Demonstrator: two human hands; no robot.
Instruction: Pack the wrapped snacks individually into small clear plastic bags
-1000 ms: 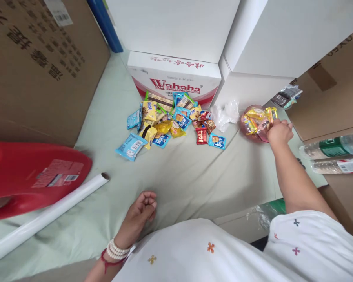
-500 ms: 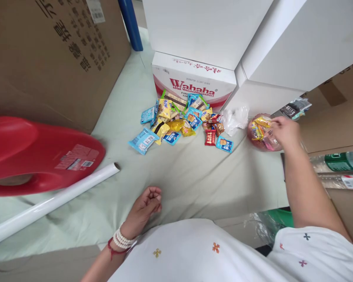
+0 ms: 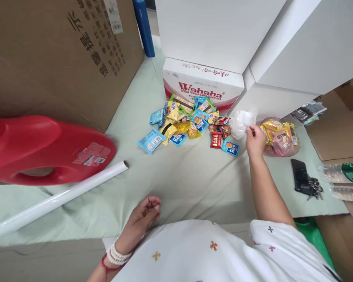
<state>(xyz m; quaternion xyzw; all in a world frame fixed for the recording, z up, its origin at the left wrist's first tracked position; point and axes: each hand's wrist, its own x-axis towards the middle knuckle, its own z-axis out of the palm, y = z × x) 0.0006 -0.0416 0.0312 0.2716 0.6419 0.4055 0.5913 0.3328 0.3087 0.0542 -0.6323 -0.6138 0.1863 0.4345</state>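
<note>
My right hand (image 3: 255, 140) reaches forward between the snack pile and the pink bowl. Its fingertips are pinched on the near edge of a crumpled clear plastic bag (image 3: 241, 119). To the left of the bag lies a loose heap of small wrapped snacks (image 3: 191, 119), with a red packet (image 3: 215, 140) and a blue packet (image 3: 230, 147) at its near right edge. Just right of the hand, the see-through pink bowl (image 3: 295, 149) holds yellow packets (image 3: 273, 125). My left hand (image 3: 144, 213) rests near the table's front edge, fingers curled, with nothing visible in it.
Behind the snacks stands a Wahaba-style printed carton (image 3: 204, 84) under white boxes (image 3: 217, 31). At left are a red jug (image 3: 55, 145), a white tube (image 3: 61, 199) and a cardboard box (image 3: 61, 66). A phone (image 3: 299, 174), keys (image 3: 314, 188) and bottles (image 3: 350, 172) lie right.
My right hand has left the pink bowl and moved left to the plastic bag. The view has turned right, bringing the phone and keys into sight. My left hand stays curled.
</note>
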